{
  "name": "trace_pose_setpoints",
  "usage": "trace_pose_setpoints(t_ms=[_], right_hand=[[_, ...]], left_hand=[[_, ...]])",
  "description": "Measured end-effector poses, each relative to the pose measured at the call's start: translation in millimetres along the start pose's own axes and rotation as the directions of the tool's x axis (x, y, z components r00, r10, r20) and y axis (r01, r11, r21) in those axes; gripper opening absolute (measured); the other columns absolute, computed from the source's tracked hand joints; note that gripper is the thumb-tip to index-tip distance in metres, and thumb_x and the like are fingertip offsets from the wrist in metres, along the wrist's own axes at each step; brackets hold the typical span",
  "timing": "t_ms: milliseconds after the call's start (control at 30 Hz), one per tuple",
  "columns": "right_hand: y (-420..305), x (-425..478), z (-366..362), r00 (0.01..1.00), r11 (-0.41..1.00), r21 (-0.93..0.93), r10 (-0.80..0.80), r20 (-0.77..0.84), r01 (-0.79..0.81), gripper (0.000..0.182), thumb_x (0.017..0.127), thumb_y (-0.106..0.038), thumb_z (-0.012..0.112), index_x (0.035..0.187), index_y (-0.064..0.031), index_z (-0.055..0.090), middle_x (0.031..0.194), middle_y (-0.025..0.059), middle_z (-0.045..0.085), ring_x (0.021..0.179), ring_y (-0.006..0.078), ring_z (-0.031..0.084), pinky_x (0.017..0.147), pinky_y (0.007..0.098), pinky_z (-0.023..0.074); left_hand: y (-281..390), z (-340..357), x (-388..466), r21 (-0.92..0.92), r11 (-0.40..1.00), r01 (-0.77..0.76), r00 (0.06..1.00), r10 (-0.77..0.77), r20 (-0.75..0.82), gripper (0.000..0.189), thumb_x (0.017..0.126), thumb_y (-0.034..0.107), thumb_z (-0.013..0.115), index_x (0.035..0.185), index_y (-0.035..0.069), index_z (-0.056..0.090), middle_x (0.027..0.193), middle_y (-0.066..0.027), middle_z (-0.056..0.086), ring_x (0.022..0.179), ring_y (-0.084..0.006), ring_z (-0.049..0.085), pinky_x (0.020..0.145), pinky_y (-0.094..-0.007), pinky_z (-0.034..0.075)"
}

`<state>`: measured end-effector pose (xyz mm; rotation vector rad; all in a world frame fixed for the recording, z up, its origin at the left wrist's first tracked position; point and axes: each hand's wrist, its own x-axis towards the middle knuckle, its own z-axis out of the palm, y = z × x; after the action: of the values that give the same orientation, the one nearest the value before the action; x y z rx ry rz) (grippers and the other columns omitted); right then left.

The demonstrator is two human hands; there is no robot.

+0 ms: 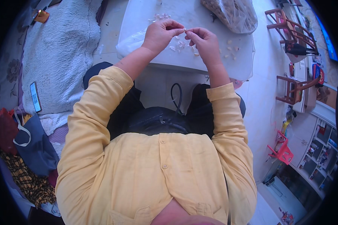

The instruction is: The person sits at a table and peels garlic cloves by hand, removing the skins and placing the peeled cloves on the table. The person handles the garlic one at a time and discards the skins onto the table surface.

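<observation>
Over a low table (pixel 191 63) with a translucent plastic cover, my left hand (pixel 162 33) and my right hand (pixel 204 43) meet at the fingertips. Between them is a small pale piece (pixel 185 29), which looks like a garlic clove; both hands pinch it. Papery skins (pixel 181 44) lie on the cover beneath, and a larger heap of skins (pixel 162 17) lies beyond my left hand. Several peeled cloves (pixel 234 48) are scattered to the right of my right hand. A clear plastic bag (pixel 233 14) full of unpeeled cloves rests at the table's far right.
To the left, a sofa with a white quilted cover (pixel 59 56) holds a phone (pixel 35 97), a dark blue cloth bag (pixel 35 146) and a red bag (pixel 5 130). Wooden chairs (pixel 290 90) and a pink plastic child's chair (pixel 283 150) stand on the floor at the right.
</observation>
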<state>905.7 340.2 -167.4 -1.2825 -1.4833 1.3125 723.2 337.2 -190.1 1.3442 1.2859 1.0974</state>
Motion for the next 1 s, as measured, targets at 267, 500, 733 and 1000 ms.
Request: trace_pose_setpoints(t_ms=[267,500,733,1000], right_hand=[[-0.7,-0.4,-3.1,0.996,0.997,-0.022,0.078,-0.033,-0.078,0.019,0.089,-0.015,0.069,0.094,0.003,0.069,0.079,0.0056,0.069,0.067,0.0092,0.062,0.061,0.0225,0.0504],[0.8,0.6,-7.1,0.998,0.997,-0.047,0.065,0.004,-0.065,0.02,0.089,-0.016,0.068,0.093,0.0032,0.069,0.078,0.0057,0.069,0.066,0.0095,0.061,0.06,0.023,0.0496],[6.0,0.5,-4.9,0.997,0.995,-0.057,0.078,-0.016,-0.079,0.021,0.089,-0.019,0.066,0.092,0.0022,0.066,0.075,0.0029,0.065,0.065,0.0088,0.06,0.059,0.0226,0.0476],[10.9,2.1,-2.8,0.991,0.986,0.101,0.137,-0.005,-0.135,0.02,0.088,-0.021,0.065,0.093,-0.0007,0.066,0.075,0.001,0.063,0.065,0.007,0.058,0.056,0.0213,0.0441]], left_hand=[[8.9,1.6,-5.0,0.096,0.991,-0.093,0.996,0.091,0.025,0.018,0.086,0.018,0.075,0.099,0.006,0.075,0.089,-0.0047,0.074,0.083,-0.0111,0.068,0.077,-0.0238,0.054],[5.1,2.5,-5.2,0.152,0.982,-0.113,0.993,0.106,0.052,0.017,0.086,0.017,0.074,0.098,0.005,0.075,0.089,-0.0055,0.074,0.081,-0.0111,0.068,0.076,-0.0239,0.054],[4.3,4.0,-5.4,0.14,0.984,-0.111,0.992,0.101,0.074,0.018,0.087,0.016,0.073,0.1,0.005,0.075,0.088,-0.0052,0.074,0.082,-0.0106,0.068,0.076,-0.0235,0.053],[-2.3,12.1,-8.0,0.004,0.998,-0.062,0.995,0.061,0.083,0.018,0.088,0.018,0.072,0.1,0.004,0.075,0.086,-0.0084,0.075,0.081,-0.0126,0.071,0.074,-0.0244,0.054]])
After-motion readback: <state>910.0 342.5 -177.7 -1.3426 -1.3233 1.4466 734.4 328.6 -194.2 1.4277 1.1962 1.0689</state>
